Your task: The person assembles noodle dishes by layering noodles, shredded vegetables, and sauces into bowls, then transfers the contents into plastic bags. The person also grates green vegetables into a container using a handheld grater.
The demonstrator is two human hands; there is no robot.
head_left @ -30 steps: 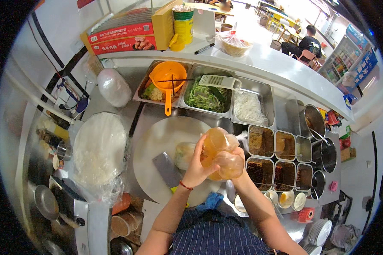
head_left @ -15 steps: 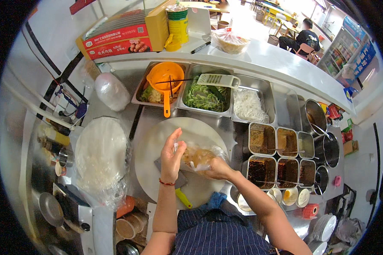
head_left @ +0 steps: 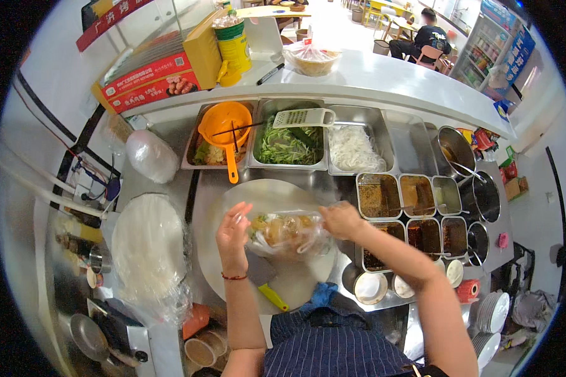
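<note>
A clear plastic bag with golden-brown food and bits of green inside stretches between my hands, above a round pale board. My right hand is closed on the bag's right end, wrist bent inward. At its left end my left hand, a red cord round the wrist, has its fingertips raised and a strip of the plastic caught between thumb and fingers. Below the bag a scraper with a yellow-green handle lies on the board, its grey blade partly covered by the bag.
Metal pans at the back hold an orange strainer, shredded greens with a grater on top, and white noodles. Several sauce containers stand right. Film-covered round sheets lie left. A white counter runs behind.
My hands have moved apart, the right one up and rightward, the left one slightly left. The bag is now spread out wider between them. The whole view has shifted a little.
</note>
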